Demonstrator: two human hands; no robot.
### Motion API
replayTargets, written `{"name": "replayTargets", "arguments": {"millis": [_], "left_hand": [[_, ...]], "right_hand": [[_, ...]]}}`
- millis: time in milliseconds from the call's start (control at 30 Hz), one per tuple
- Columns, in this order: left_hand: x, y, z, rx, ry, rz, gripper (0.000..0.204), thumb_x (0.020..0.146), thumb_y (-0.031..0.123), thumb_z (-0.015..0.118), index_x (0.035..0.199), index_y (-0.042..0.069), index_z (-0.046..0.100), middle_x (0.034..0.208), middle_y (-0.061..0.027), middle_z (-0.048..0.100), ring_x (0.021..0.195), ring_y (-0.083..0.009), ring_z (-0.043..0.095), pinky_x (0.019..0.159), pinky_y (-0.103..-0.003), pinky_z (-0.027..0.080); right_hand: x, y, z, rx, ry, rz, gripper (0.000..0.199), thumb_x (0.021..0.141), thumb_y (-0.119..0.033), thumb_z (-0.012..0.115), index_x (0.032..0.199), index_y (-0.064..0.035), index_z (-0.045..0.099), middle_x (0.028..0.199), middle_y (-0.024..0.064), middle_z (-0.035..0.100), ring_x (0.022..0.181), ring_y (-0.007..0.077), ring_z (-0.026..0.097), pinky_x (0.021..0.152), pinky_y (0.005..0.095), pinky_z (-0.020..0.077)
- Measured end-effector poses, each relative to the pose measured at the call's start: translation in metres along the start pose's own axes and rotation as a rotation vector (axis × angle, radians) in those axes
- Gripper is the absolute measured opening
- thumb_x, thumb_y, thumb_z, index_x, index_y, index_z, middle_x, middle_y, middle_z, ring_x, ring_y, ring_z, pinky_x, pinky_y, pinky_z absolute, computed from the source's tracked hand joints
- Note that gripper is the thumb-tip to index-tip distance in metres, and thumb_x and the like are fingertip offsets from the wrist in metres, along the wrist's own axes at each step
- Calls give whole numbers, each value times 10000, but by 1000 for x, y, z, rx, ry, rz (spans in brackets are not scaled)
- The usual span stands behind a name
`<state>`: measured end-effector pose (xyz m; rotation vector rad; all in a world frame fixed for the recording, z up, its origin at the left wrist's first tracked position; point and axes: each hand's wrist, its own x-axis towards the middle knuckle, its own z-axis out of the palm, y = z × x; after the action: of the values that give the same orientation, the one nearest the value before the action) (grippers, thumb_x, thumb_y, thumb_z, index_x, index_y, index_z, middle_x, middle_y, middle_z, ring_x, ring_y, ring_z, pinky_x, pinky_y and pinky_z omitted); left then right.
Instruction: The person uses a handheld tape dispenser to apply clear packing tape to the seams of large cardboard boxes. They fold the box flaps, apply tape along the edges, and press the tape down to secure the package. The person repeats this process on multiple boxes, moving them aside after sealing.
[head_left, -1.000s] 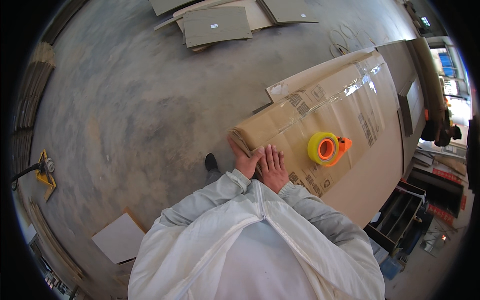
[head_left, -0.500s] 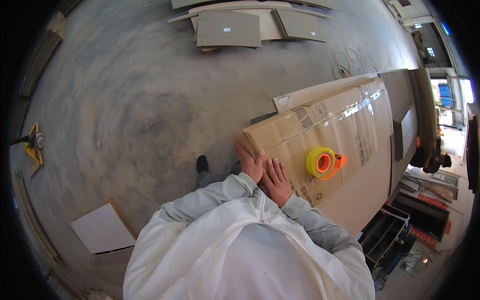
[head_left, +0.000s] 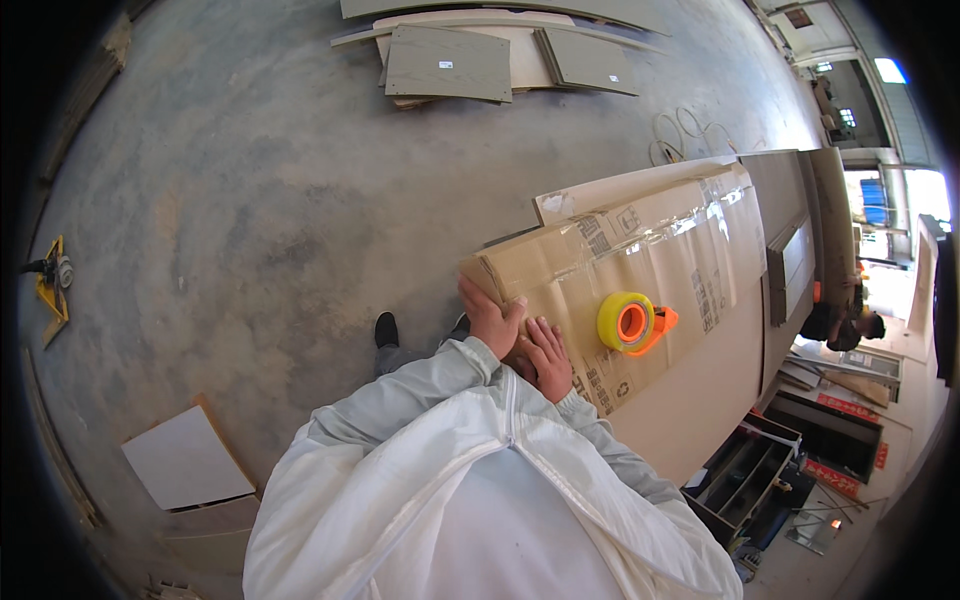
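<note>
A long brown cardboard package (head_left: 640, 265) with printed marks lies in front of me, clear tape running along its top. At its near end, my left hand (head_left: 490, 318) lies over the folded end flap, thumb on the top edge and fingers along the end. Just to the right, my right hand (head_left: 545, 360) clasps the same end, its fingers laid over the top edge. Both hands press the cardboard; the undersides of the fingers are hidden. Beyond the right hand, an orange tape dispenser (head_left: 662, 322) with a yellow-rimmed roll of tape (head_left: 612, 322) rests on the package.
Flat boards (head_left: 448, 65) lie stacked on the concrete floor ahead. Beneath the package is a wide brown board surface (head_left: 690, 420). A yellow tool (head_left: 52, 290) stands far left, and a white panel (head_left: 188, 458) lies at lower left. Another person (head_left: 845, 325) is at the far right.
The whole view has shifted slightly, so things appear a little further left. My hands stay on the package end, and the tape dispenser keeps its place on the cardboard.
</note>
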<state>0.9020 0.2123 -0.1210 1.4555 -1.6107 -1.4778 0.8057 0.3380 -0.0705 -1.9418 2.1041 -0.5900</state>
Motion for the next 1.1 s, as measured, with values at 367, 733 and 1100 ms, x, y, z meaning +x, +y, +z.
{"name": "replayTargets", "arguments": {"millis": [367,733,1100], "left_hand": [[-4,-22,-4,-201,-166,68,1241,815,236,774,1499,-50,-222,1584,-322,-1,1481,-429,100,1220,-440,149],[-1,-17,-30,-165,-366,51,1252,867,324,730,1462,-41,-310,1578,-349,-88,1497,-437,8,1231,-438,113],[2,-26,-106,-83,-481,-52,460,885,285,684,1202,-23,558,1114,-209,655,978,-334,654,864,-406,524]], "right_hand": [[7,-7,-73,24,178,136,325,783,-1,704,1104,-32,661,1332,172,608,1338,396,486,1133,497,349],[-22,92,-98,341,764,1355,818,732,-257,858,1330,92,422,1195,196,564,1109,304,552,968,415,450],[5,43,-69,76,624,367,439,743,104,605,1081,-47,368,1205,186,528,1134,299,546,1006,390,427]]}}
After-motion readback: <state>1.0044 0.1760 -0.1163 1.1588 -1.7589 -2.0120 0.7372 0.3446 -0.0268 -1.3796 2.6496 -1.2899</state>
